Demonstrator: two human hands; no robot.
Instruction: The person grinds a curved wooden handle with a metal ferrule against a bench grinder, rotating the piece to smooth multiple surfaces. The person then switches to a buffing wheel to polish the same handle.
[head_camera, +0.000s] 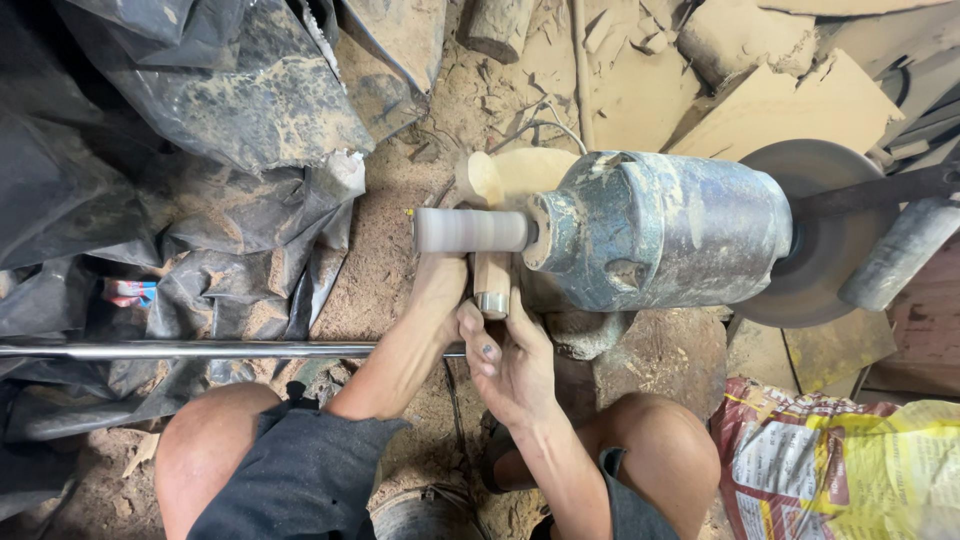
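Pale wooden handle (491, 283) (metal-capped end)

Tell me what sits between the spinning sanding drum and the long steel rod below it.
In the head view, both hands lie there: the left hand and right hand hold a small wooden piece up under the sanding drum, above the steel rod.

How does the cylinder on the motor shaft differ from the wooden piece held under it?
The cylinder lies sideways, fixed to the blue-grey motor; the wooden piece stands crosswise to it, gripped by the left hand and right hand. The cylinder looks grey-mauve and smeared; the wooden piece is pale tan with a shiny metal band at its near end. The cylinder appears longer and thicker. Both are round in section.
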